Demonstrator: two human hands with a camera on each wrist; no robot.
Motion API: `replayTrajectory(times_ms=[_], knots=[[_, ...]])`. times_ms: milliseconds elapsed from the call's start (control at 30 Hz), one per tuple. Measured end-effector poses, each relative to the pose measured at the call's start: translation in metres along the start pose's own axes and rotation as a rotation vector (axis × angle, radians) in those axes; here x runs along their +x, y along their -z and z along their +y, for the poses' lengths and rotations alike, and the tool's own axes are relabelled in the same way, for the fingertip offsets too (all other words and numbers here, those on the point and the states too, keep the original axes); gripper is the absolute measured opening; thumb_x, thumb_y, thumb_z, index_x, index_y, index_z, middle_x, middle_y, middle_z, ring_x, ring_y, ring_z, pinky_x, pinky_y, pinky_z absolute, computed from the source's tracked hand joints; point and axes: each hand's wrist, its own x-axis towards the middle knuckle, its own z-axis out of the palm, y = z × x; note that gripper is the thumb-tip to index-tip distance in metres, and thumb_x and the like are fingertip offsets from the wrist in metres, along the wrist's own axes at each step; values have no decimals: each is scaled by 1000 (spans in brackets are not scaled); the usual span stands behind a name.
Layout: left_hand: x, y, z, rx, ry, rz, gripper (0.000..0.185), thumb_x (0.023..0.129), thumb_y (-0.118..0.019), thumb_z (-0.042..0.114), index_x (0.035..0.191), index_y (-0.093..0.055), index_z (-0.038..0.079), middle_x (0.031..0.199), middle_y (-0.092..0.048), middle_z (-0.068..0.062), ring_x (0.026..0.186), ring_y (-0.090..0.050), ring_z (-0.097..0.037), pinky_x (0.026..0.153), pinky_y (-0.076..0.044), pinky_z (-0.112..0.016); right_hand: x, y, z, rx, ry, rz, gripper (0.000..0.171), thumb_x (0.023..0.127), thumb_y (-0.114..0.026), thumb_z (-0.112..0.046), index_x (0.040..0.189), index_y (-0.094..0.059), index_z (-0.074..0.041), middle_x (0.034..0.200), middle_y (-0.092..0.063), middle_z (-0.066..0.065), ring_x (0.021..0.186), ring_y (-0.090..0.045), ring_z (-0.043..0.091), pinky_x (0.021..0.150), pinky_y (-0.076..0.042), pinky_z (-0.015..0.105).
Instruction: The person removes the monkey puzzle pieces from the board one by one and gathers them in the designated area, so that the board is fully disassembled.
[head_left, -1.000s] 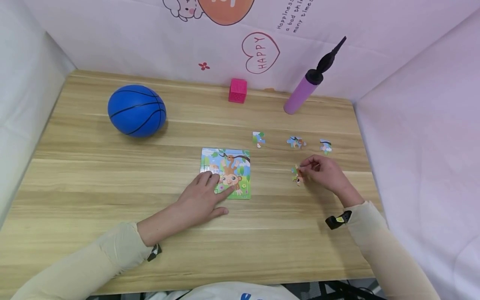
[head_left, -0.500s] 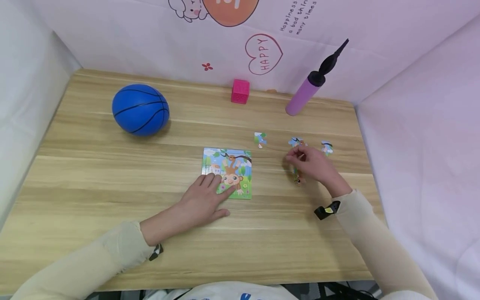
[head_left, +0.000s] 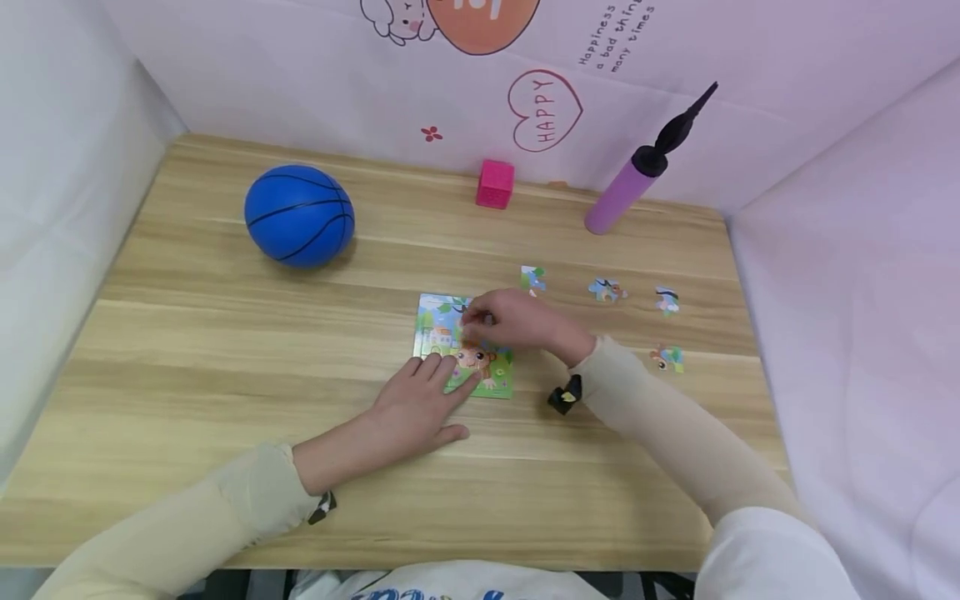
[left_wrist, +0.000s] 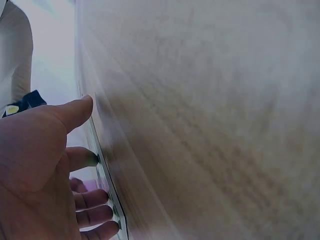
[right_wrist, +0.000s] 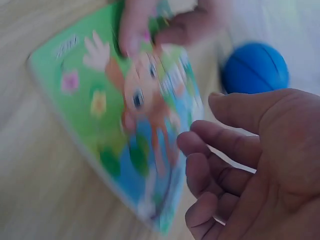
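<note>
A square jigsaw puzzle board (head_left: pixel 497 387) with a hanging monkey picture lies on the table. My left hand (head_left: pixel 412 408) rests its spread fingertips on the board's lower left part, and in the left wrist view those fingers (left_wrist: pixel 95 199) touch its edge. Over the board's upper right part is my right hand (head_left: pixel 525 321), with thumb and fingers curled around a small puzzle piece that they mostly hide. Blurred, the board (right_wrist: pixel 85 107) fills much of the right wrist view, beside the curled fingers (right_wrist: pixel 200 172). To the right lies a loose monkey-face piece (head_left: pixel 666 358).
Three more loose pieces lie behind and right of the board: one with green leaves (head_left: pixel 532 278), one with a branch (head_left: pixel 606 289) and one at the far right (head_left: pixel 667 301). Farther back stand a blue ball (head_left: pixel 300 215), a pink cube (head_left: pixel 495 184) and a purple hand pump (head_left: pixel 622 196).
My right hand has moved left from the loose pieces to the board, and the piece it touched is gone from its spot. The left hand keeps its place. The head view has shifted slightly.
</note>
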Motion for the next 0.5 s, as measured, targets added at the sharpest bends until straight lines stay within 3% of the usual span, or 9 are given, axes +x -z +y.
replayTrajectory(times_ms=[167, 500], knots=[[3, -4, 1, 28, -17, 17, 77, 96, -51, 69, 155, -47, 19, 132, -43, -14, 110, -39, -29, 88, -39, -40, 15, -13, -15, -70, 18, -50, 24, 100, -66, -20, 115, -74, -3, 100, -71, 1, 83, -64, 11, 84, -52, 32], [2, -5, -2, 76, -21, 41, 74, 96, -50, 69, 153, -49, 21, 121, -45, -12, 103, -39, -27, 82, -39, -38, 20, -19, -19, 0, 9, -46, 20, 98, -69, -16, 111, -71, -1, 87, -69, -1, 69, -64, 9, 80, -52, 30]])
